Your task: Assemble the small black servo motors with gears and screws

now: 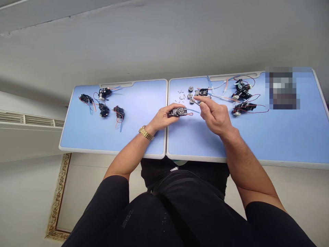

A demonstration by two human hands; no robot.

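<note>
My left hand (161,118) grips a small black motor assembly (178,111) with a round metal face, a red wire and a blue tube. My right hand (213,115) hangs just right of it, thumb and forefinger pinched over something too thin to make out. Under those fingertips lie several round metal motor parts (190,96) and a black housing (202,92). Several tiny silver pieces (181,96) are scattered to their left. Further black assemblies with wires stand at the left (105,93) and right (243,108) of the table.
The light blue folding table (141,113) has two panels with white rims and a seam in the middle. A pixelated patch covers its far right corner. A white wall radiator (31,120) stands beyond the left edge, and a patterned floor border (58,195) runs below.
</note>
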